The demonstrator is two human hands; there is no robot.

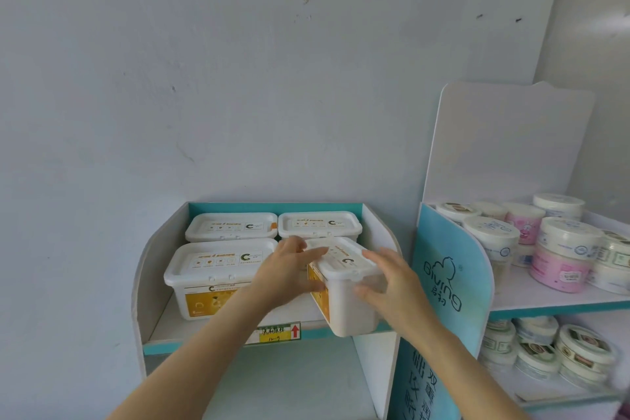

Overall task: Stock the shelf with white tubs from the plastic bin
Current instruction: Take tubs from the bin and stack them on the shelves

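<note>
A white tub (344, 297) with a yellow side label sits skewed at the front right of the shelf board (177, 331), one corner past the front edge. My left hand (289, 269) holds its left side, fingers over the lid. My right hand (388, 283) presses its right side with spread fingers. A second tub (211, 276) stands at the front left, and two more tubs (231, 227) (320, 224) stand in the back row. The plastic bin is out of view.
The shelf has white side walls (146, 283) and a teal back strip. A teal side panel (450, 280) to the right borders another shelf holding several round white and pink jars (562, 249). A lower compartment (289, 382) opens beneath. A price tag (272, 333) hangs on the front edge.
</note>
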